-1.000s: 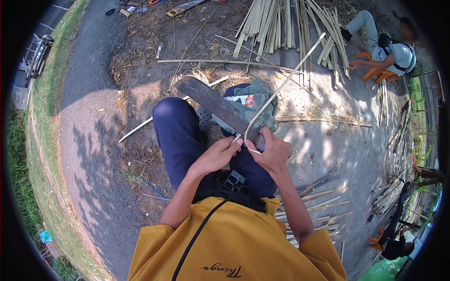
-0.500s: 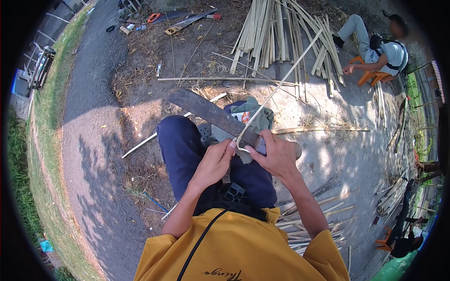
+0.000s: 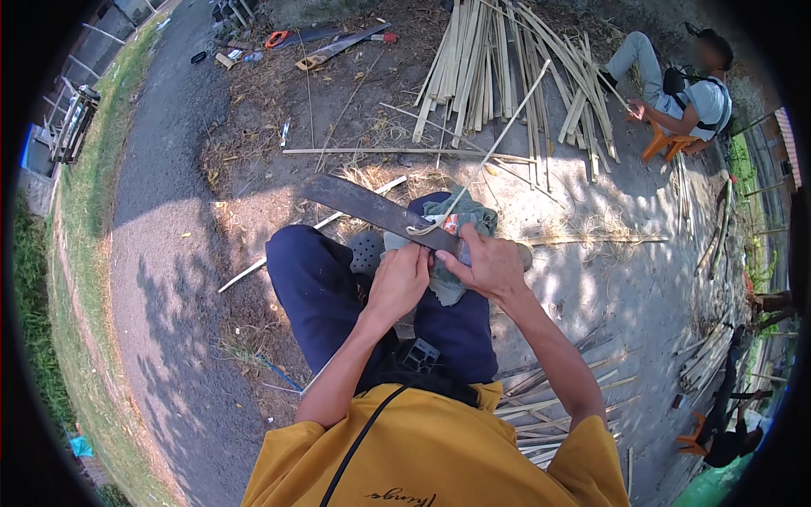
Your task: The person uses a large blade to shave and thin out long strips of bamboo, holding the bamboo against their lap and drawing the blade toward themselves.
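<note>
A machete [image 3: 372,207] lies slantwise over my lap, its broad dark blade pointing to the upper left. My right hand [image 3: 494,269] is closed round it where the blade meets the handle, thumb pressed near the blade's lower edge. At that edge my left hand [image 3: 400,280] is closed in a pinch on a thin bamboo strip [image 3: 498,145]; the pinched end is hidden by fingers and blade. From the blade the strip runs up and right. A pale curled shaving [image 3: 420,230] shows over the blade. Beneath, a grey-green cloth [image 3: 452,289] covers my right knee.
A large heap of bamboo strips [image 3: 473,76] lies ahead, with more strips [image 3: 574,389] at my right. Saws [image 3: 342,46] rest on the ground far left of the heap. One person [image 3: 701,101] sits on an orange stool [image 3: 667,142]; another person [image 3: 735,439] is at lower right.
The strip has slid down past the blade toward me, and its curled shaving now sits higher on the blade. My left hand moved slightly lower. The seated person's hand now holds a strip.
</note>
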The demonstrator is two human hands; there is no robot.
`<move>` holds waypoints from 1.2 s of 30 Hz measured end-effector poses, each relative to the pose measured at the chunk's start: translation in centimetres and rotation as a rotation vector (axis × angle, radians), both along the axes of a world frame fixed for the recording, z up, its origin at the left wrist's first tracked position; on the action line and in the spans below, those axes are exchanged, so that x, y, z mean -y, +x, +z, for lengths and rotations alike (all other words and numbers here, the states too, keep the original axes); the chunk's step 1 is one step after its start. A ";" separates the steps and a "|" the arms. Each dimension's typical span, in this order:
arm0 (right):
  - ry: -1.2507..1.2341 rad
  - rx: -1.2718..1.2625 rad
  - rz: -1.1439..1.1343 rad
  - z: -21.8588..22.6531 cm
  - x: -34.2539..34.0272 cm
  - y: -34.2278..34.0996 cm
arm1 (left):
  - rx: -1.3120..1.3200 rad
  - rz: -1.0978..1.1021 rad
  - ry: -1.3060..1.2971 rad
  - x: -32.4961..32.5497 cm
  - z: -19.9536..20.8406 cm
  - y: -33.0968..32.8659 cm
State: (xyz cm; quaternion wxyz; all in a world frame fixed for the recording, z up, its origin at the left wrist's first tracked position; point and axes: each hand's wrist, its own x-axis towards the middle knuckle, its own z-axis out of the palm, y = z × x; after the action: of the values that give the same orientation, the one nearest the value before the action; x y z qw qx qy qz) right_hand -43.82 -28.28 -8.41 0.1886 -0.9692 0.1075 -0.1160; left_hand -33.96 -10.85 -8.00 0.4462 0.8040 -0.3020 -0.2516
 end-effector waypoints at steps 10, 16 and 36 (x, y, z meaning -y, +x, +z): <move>0.012 -0.036 -0.010 -0.6 -0.1 0.2 | 0.360 0.069 0.257 -1.1 -0.1 -2.2; 0.059 0.025 -0.011 -0.8 -0.3 0.1 | 0.413 0.074 0.297 -0.6 0.5 -2.4; 0.133 0.055 -0.204 0.5 0.5 -0.6 | 0.408 0.022 0.174 2.2 1.0 2.3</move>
State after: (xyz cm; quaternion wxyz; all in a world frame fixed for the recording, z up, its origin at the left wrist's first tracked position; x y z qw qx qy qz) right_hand -44.37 -28.79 -7.93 0.2423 -0.9351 0.2080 -0.1537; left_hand -31.67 -13.04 -6.96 0.3073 0.8770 -0.3545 -0.1042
